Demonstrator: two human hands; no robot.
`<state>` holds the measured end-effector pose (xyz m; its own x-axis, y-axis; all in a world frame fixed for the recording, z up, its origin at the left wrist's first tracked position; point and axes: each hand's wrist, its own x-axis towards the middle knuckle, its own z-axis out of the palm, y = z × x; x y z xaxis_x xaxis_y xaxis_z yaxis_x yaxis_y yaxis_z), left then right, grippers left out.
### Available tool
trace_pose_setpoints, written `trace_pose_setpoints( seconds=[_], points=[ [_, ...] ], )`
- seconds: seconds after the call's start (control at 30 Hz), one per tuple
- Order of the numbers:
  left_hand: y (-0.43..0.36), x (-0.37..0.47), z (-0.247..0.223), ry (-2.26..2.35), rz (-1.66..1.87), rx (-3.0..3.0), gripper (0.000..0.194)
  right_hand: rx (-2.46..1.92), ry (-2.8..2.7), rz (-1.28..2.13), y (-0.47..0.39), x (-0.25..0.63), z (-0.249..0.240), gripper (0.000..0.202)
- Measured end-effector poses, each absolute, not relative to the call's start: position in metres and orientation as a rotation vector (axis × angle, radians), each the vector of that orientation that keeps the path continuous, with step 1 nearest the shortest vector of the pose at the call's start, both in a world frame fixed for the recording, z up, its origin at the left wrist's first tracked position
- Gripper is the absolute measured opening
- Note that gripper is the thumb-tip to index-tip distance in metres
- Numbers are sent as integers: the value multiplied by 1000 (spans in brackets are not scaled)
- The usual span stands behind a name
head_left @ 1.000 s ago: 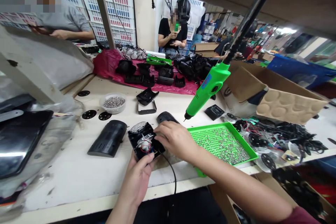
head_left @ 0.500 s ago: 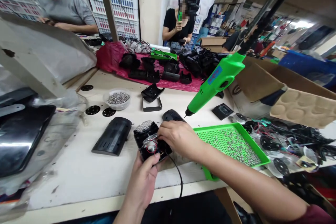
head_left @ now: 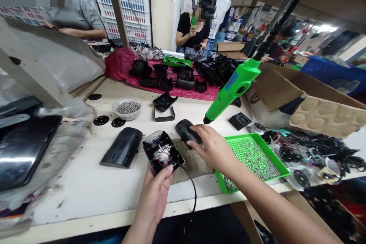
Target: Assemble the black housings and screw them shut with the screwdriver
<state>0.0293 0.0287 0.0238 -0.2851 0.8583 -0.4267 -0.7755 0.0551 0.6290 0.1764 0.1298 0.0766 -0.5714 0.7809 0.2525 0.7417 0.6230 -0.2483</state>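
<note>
My left hand (head_left: 157,188) holds an open black plastic housing (head_left: 154,157) from below, thumb on its near edge. Inside it are a shiny metal bracket, a white round part and thin red and blue wires. A round mesh grille forms its far end, and a black cord (head_left: 194,187) runs from its right side. My right hand (head_left: 210,145) grips the right end of a curved black cover (head_left: 185,129), fingers on the far side and thumb on the near side. A similar slotted cover (head_left: 122,148) lies left of the housing.
A green electric screwdriver (head_left: 231,91) hangs above my right hand. A green tray (head_left: 259,177) of screws sits at right, near tangled wired parts (head_left: 303,152). Behind are a bowl of screws (head_left: 128,108), black discs (head_left: 101,120) and a black frame (head_left: 164,114). Co-workers sit beyond.
My right hand has left the housing's interior and moved right onto the curved cover. The housing stays in my left hand, its inside and cord now more exposed.
</note>
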Motion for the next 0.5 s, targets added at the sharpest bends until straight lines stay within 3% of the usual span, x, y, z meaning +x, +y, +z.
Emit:
trace_pose_setpoints(
  seconds=[0.1, 0.5],
  points=[
    [27, 29, 26, 984, 1592, 104, 56, -1337, -2547, 121, 129, 189, 65, 61],
    [24, 28, 35, 786, 1688, 19, 55, -1435, -2570, 93, 144, 188, 43, 73]
  ],
)
